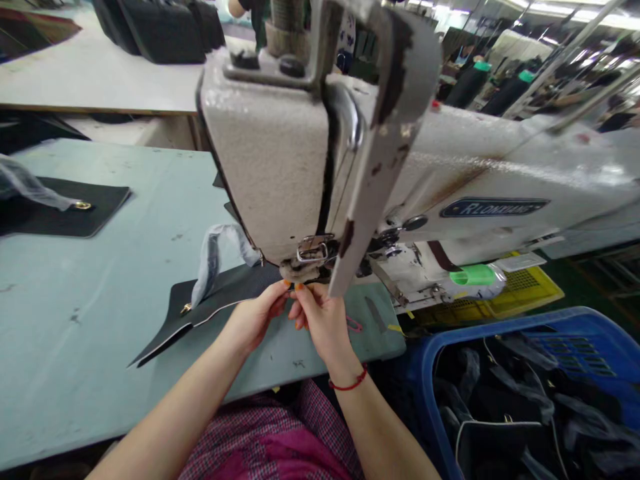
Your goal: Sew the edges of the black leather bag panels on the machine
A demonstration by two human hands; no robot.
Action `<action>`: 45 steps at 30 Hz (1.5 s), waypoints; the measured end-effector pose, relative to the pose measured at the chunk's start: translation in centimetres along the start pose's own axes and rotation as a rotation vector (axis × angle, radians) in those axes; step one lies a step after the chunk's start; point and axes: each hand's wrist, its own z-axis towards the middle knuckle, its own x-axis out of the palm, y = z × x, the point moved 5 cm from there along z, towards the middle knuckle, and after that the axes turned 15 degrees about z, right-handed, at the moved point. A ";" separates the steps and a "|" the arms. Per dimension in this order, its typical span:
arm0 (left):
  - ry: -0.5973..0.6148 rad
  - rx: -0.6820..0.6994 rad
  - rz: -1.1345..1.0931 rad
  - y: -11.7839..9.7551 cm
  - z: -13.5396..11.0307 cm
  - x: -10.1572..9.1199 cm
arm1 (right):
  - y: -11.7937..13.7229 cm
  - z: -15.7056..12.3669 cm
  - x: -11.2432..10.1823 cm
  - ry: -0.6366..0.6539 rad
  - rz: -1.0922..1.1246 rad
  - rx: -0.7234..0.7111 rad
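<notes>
A large off-white sewing machine [280, 153] fills the middle of the view, its head hiding the needle. A black leather piece [210, 300] with a brass stud lies flat on the pale blue table [90, 293] and runs under the machine head. My left hand [257, 317] pinches the near edge of this piece just below the head. My right hand [320, 317], with a red cord at the wrist, has its fingers closed together against the left fingertips at the same spot. What the right fingers grip is too small to make out.
A blue plastic crate [435, 373] of dark pieces stands at the right, a yellow crate [525, 293] behind it. Another black piece with a stud [75, 213] lies at the table's left. Black bags [160, 27] sit on the far white table. A clear wrapper [215, 253] lies on the leather.
</notes>
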 end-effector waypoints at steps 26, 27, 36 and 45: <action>-0.249 0.183 -0.250 0.2 -0.4 2.6 | -9.3 -4.7 -1.8 0.174 -0.230 0.231; -0.263 0.187 -0.257 0.2 -0.4 2.7 | -9.4 -4.7 -1.8 0.170 -0.225 0.235; -0.373 0.168 -0.321 0.6 -0.9 3.0 | -9.6 -4.5 -2.4 0.153 -0.189 0.208; -0.557 0.076 -0.385 2.3 -2.0 5.1 | -5.5 -3.8 -3.4 -0.137 -0.071 -0.095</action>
